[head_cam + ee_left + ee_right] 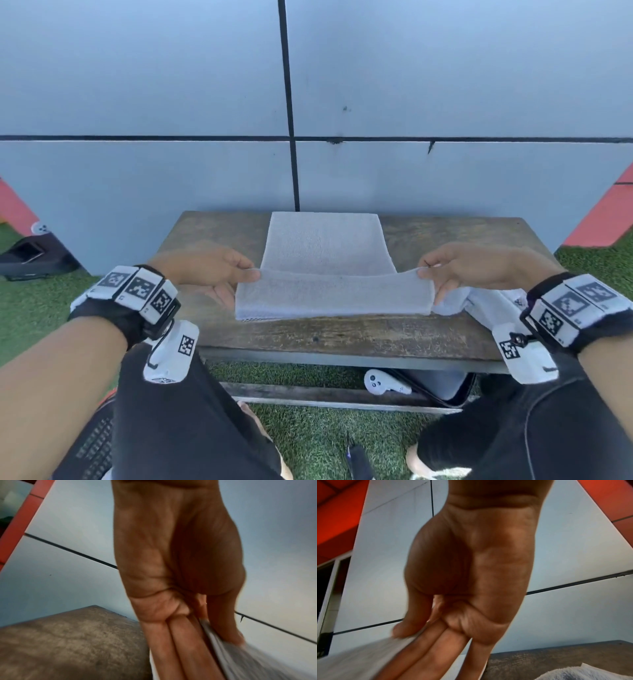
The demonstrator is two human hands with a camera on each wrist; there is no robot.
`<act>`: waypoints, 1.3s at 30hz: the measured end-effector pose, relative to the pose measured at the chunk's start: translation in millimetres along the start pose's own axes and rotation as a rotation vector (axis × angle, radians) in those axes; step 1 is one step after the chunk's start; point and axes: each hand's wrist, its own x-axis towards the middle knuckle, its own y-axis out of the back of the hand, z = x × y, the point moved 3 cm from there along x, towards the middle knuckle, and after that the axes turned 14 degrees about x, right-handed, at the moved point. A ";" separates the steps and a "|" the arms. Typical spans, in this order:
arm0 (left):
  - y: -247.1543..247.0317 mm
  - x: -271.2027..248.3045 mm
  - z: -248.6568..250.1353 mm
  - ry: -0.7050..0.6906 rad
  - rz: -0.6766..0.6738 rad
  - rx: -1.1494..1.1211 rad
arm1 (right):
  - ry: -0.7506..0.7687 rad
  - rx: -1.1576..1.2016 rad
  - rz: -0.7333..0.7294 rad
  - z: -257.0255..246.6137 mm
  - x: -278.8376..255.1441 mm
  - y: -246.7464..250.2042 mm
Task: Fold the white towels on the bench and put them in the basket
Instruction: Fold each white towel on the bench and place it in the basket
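Observation:
A white towel [325,253] lies on the wooden bench [445,236], its near part lifted into a fold [332,294]. My left hand [236,275] pinches the fold's left corner between thumb and fingers. My right hand [433,277] pinches the right corner the same way. In the left wrist view the left hand [221,635] clamps the towel edge [240,655] with thumb above and fingers below. The right wrist view shows the right hand [412,635] holding the towel [359,658] likewise. A second crumpled white towel [479,301] lies under my right hand. No basket is in view.
A grey panelled wall [205,102] stands right behind the bench. Green turf [308,438] surrounds it. A white controller [383,382] and a dark case [442,383] sit under the bench. A black bag [30,255] lies at the left. My knees are close to the bench's front edge.

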 end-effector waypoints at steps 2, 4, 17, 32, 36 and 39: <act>-15.5 -9.1 -4.3 0.023 -0.141 -0.052 | -0.087 0.021 -0.124 6.9 -5.4 -7.5; -26.3 -15.1 -10.0 0.049 -0.240 -0.139 | -0.125 0.065 -0.208 9.7 -7.8 -12.1; 25.6 65.3 -17.7 0.013 0.523 -0.214 | 0.196 0.105 0.416 1.5 95.2 47.4; 80.5 247.4 -44.8 0.210 0.793 0.197 | 0.122 -0.243 0.808 13.5 262.1 113.8; 66.1 267.5 -52.1 0.161 0.783 0.274 | 0.102 -0.286 0.788 29.0 281.7 107.8; 64.0 272.4 -56.6 0.122 0.784 0.298 | 0.119 -0.320 0.787 29.9 284.8 108.7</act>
